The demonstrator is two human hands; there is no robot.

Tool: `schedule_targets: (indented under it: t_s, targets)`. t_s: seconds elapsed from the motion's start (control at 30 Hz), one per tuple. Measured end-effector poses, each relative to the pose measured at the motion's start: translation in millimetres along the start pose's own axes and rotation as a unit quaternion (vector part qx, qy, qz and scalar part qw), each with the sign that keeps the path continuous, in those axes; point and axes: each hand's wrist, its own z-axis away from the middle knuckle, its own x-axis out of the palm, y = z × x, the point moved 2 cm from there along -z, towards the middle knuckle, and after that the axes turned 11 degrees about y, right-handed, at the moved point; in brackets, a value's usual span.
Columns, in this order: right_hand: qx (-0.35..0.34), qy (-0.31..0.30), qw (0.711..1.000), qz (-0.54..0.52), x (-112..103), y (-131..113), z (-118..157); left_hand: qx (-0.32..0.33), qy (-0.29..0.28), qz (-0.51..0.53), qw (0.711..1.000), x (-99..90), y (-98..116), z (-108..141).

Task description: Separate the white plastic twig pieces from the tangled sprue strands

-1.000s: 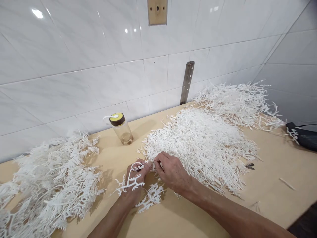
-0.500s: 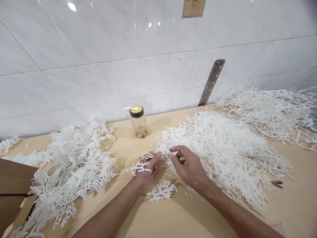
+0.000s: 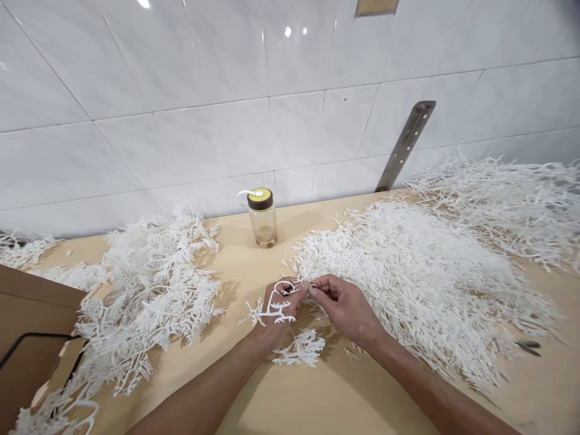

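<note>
A white branching plastic sprig point(image 3: 272, 311) lies across the back of my left hand point(image 3: 278, 320), its end pinched between that hand's thumb and forefinger. My right hand point(image 3: 347, 308) meets it there, thumb and fingertips closed together at the sprig's end; whatever small piece they pinch is too small to make out. Just below the hands a bunch of white branched sprigs point(image 3: 301, 348) rests on the table point(image 3: 290, 402). Beyond my right hand spreads a large heap of thin white pieces point(image 3: 408, 266). To the left is a pile of branched white sprigs point(image 3: 158, 278).
A clear jar point(image 3: 263, 220) with a yellow and black lid stands near the tiled wall. A metal strip with holes point(image 3: 406, 145) leans on the wall. At left is a cardboard box point(image 3: 31, 338). More long white strands point(image 3: 512, 205) lie at far right, near a dark pointed tool point(image 3: 529, 347).
My right hand has come in against my left fingertips, closing the small gap between them. The sprig over my left hand has turned a little. The whole view has shifted slightly.
</note>
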Motion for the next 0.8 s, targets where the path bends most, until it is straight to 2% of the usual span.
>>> schedule_targets:
  t_s: [0.17, 0.4, 0.53, 0.6, 0.67, 0.73, 0.8]
  targets:
    - [-0.048, 0.024, 0.992, 0.118, -9.3, -3.4, -0.5, 0.037, 0.012, -0.055, 0.998, -3.9, 3.4, 0.6]
    - [-0.098, 0.015, 0.982, 0.161, -11.1, -10.0, 1.6, 0.084, 0.025, -0.056, 0.995, -3.0, 3.1, -0.5]
    - [-0.199, 0.066, 0.953, 0.220, -7.2, -10.2, 4.1, 0.117, 0.018, -0.043, 0.992, -2.9, 6.4, 1.8]
    - [-0.247, 0.097, 0.933, 0.244, -7.2, -9.9, 2.5, 0.111, 0.006, -0.030, 0.993, -2.7, 10.6, 3.7]
    - [-0.263, 0.138, 0.920, 0.254, -11.3, -10.1, -1.5, 0.085, -0.005, -0.009, 0.996, -2.0, 14.1, 4.8]
    - [-0.251, 0.175, 0.921, 0.241, -18.1, -11.4, -5.7, 0.047, -0.028, 0.019, 0.998, 0.1, 15.0, 5.0]
    - [-0.212, 0.180, 0.939, 0.205, -23.6, -13.1, -7.6, 0.007, -0.045, 0.063, 0.997, 2.7, 13.2, 4.1]
